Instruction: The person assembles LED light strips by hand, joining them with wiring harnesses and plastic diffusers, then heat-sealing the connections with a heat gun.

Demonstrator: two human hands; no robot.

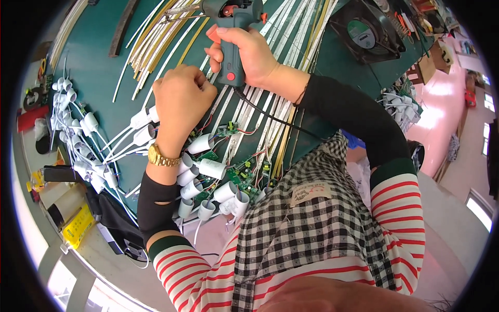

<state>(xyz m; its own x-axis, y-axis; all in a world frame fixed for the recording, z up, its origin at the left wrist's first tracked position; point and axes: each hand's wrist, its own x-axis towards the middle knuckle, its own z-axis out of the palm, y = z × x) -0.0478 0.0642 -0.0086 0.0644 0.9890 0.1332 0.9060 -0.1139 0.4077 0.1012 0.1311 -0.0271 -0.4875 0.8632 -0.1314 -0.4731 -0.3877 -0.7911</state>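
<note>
Now, sweeping from the left edge, we see a big cluster of white lamp sockets with white leads lying on the green workbench; below them a yellow packet sits by the bench rim; moving in, our left hand is curled into a tight fist, a gold wristwatch on the wrist; what it pinches we cannot tell, though it sits right over the white LED strips; beneath that wrist lie more white socket housings wired to small green circuit boards, so a fair batch looks assembled already; on to the centre, our right hand is wrapped firmly round the grip of a green hot-glue gun, nozzle pointing left toward a sheaf of cream strips; its black cord trails down across the strips; plenty of loose strips look unjoined, so we judge much work remains; far right, a black cooling fan rests on the bench.
</note>
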